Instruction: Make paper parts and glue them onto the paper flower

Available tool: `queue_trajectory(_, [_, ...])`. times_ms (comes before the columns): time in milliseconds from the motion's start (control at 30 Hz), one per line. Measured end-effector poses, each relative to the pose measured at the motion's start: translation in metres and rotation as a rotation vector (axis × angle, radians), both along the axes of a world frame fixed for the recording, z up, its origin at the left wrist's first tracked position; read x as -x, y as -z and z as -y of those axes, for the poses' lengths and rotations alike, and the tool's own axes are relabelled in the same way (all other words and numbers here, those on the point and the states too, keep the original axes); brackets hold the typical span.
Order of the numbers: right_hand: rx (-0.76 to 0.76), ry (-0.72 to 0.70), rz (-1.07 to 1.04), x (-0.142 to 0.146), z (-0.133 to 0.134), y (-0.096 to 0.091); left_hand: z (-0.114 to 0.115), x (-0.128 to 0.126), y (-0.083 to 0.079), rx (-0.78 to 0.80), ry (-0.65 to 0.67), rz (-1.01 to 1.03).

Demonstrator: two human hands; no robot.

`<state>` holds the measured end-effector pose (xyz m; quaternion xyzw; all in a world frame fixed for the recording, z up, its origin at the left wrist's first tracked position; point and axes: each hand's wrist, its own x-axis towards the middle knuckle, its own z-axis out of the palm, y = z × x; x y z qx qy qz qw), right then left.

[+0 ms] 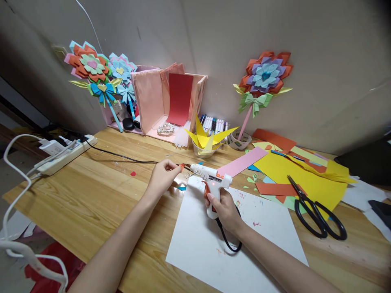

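Observation:
My right hand (226,207) is wrapped round the handle of a white glue gun (210,177) with an orange trigger. The gun points left, its nozzle close to my left hand (163,177). Between the thumb and fingertips of that hand is a small orange-red paper piece (182,167), mostly covered by the fingers. Beneath the gun lies a white sheet (195,244) with coloured specks. Just behind the nozzle stands a clear bowl (203,152) holding yellow paper petals (210,138).
Black-handled scissors (317,215) lie at right on yellow paper (326,197) and scraps. Paper flowers (265,75) stand at the back, near a pink box (149,97). A power strip (67,156) sits at left, with a black cord (122,156) crossing the wooden table.

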<state>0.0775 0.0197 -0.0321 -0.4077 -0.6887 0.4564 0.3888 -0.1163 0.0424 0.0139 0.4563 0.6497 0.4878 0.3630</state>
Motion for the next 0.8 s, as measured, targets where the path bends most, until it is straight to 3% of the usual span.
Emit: queue_trajectory(800, [0.004,0.011,0.005,-0.0008,0.0006,0.0039,-0.0028,0.0015,-0.0030,0.010,-0.022,0.017])
